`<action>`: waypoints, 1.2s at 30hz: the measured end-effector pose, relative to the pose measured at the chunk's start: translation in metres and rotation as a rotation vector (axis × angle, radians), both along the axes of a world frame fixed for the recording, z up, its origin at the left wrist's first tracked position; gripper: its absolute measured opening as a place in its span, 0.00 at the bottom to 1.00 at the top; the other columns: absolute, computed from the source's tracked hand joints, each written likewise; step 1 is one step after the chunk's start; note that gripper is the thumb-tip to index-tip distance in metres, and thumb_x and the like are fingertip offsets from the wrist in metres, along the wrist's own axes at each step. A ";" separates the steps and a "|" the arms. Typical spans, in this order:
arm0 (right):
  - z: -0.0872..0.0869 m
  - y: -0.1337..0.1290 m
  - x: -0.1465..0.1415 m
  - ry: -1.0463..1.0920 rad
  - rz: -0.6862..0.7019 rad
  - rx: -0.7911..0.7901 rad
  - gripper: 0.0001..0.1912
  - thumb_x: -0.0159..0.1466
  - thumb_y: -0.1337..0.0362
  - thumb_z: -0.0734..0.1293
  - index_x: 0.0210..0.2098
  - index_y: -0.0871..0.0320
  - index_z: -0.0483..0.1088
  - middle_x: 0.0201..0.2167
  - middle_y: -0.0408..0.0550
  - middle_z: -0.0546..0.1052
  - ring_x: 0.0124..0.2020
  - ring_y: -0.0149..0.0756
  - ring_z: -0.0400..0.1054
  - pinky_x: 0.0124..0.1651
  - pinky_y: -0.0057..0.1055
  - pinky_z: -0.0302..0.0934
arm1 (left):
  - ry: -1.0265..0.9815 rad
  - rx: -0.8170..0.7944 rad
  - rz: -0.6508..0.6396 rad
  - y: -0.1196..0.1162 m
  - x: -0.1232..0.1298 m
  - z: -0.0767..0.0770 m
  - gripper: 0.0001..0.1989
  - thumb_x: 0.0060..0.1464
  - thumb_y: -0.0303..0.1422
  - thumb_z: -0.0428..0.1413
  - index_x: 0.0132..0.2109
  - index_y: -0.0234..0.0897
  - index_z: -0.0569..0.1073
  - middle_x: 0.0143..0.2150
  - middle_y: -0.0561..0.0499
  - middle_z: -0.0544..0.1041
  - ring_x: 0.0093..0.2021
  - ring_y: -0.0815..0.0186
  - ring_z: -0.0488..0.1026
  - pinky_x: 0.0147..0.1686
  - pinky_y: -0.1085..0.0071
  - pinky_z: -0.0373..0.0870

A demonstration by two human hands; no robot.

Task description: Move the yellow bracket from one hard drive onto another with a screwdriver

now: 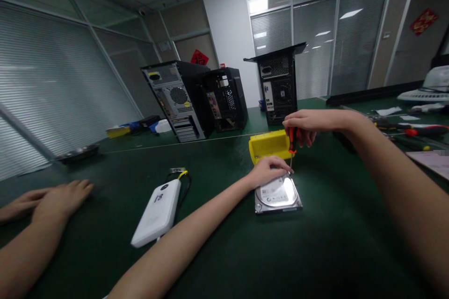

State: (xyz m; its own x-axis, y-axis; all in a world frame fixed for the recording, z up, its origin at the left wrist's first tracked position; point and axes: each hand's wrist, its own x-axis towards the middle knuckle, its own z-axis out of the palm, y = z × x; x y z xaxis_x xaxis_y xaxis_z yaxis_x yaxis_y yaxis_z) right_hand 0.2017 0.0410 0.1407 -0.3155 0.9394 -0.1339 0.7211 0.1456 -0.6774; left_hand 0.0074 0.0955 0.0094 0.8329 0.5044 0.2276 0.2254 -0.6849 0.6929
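Observation:
A silver hard drive (279, 195) lies on the green table, its label side up. My left hand (267, 172) rests over its far left corner and grips it, with the fingers reaching along the far edge. Above that edge, my right hand (304, 124) is closed around the red and black handle of a screwdriver (292, 142). The screwdriver stands nearly upright, its tip down at the drive's far right corner, close to my left fingertips. Whether the tip sits in a screw is too small to tell. Just behind the drive is an open yellow box (266, 145).
A white power bank (157, 212) with a dark cable lies left of my left forearm. Another person's hands (59, 198) rest on the table at far left. Computer cases (194, 98) stand at the back, one more (278, 86) behind my right hand. Tools (414, 133) lie at right.

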 end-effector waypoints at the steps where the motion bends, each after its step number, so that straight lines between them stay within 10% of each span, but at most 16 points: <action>1: 0.001 -0.001 0.000 -0.002 0.005 0.000 0.15 0.66 0.55 0.52 0.39 0.60 0.62 0.26 0.50 0.73 0.22 0.32 0.69 0.24 0.26 0.64 | 0.002 0.002 0.002 0.000 0.000 0.000 0.09 0.53 0.27 0.54 0.38 0.35 0.78 0.39 0.49 0.76 0.42 0.66 0.71 0.46 0.71 0.65; 13: 0.005 -0.005 -0.012 0.026 0.234 0.174 0.15 0.67 0.58 0.53 0.41 0.60 0.65 0.38 0.52 0.74 0.29 0.30 0.69 0.29 0.24 0.65 | 0.050 -0.006 0.024 -0.006 0.001 0.008 0.09 0.53 0.28 0.53 0.38 0.35 0.79 0.41 0.49 0.77 0.44 0.66 0.71 0.47 0.71 0.64; 36: 0.001 -0.003 -0.016 -0.024 0.162 0.247 0.17 0.66 0.55 0.55 0.40 0.61 0.68 0.31 0.49 0.74 0.22 0.26 0.66 0.23 0.23 0.63 | 0.051 0.005 0.020 -0.004 0.001 0.005 0.09 0.53 0.27 0.54 0.39 0.36 0.79 0.41 0.49 0.76 0.44 0.66 0.71 0.47 0.71 0.64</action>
